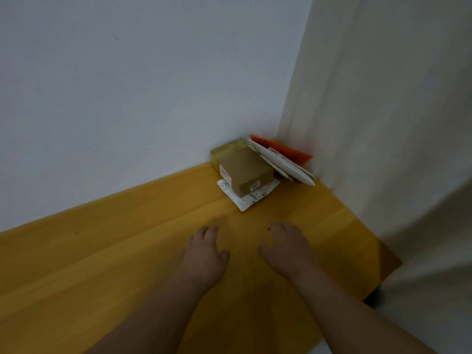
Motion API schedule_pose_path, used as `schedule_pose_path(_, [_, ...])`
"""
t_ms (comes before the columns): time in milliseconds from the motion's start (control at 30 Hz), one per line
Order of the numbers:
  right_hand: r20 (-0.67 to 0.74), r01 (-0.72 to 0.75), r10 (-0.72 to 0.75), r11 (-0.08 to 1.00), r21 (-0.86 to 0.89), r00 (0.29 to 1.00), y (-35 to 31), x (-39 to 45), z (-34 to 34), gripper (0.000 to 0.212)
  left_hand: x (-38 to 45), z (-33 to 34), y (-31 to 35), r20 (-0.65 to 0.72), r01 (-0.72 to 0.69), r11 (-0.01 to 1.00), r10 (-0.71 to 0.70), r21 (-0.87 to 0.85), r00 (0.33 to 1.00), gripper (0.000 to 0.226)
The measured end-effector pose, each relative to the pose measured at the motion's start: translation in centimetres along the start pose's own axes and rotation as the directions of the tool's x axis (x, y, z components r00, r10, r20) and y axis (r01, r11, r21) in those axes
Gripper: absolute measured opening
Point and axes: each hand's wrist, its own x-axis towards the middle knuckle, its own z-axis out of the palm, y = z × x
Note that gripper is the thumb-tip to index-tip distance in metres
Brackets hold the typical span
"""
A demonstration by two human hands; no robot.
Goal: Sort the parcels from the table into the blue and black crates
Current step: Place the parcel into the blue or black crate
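Looks like you've barely started: both your left hand [204,249] and right hand [287,247] hover loose with an empty grip, parcels [245,172] piled in the table [102,264] corner, no crates visible.

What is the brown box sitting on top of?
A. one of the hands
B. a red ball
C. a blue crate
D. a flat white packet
D: the brown box rests on a flat white packet whose edges stick out beneath it on the table, while both hands, left hand and right hand, are apart from it.
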Motion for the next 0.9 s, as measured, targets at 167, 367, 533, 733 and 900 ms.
schedule_pose_path(167, [-0.223,0.080,-0.082,0.997,-0.020,0.971,0.1,6.9,-3.2,0.058,4.8,-0.5,2.5,-0.006,0.016,1.000,-0.016,-0.020,1.000,0.069])
schedule_pose_path(367, [-0.221,0.086,-0.105,0.992,-0.095,0.970,1.6,16.3,-6.7,0.093,11.3,-0.8,5.9,-0.045,0.097,0.995,-0.096,0.019,0.994,0.073])
schedule_pose_path(533, [-0.163,0.083,-0.118,0.975,-0.208,0.980,4.6,22.3,-8.1,0.119,16.9,-0.5,9.0,-0.085,0.120,0.990,-0.114,0.069,0.990,0.078])
schedule_pose_path(733, [0.002,0.048,-0.048,0.990,-0.131,0.999,7.5,26.7,-8.3,0.115,21.9,1.3,11.4,-0.040,0.093,0.985,-0.088,0.148,0.995,0.079])
schedule_pose_path(900, [0.074,0.081,-0.072,0.987,-0.137,0.995,7.5,27.3,-7.8,0.084,22.5,2.1,10.6,-0.017,0.119,0.968,-0.118,0.219,0.993,0.079])
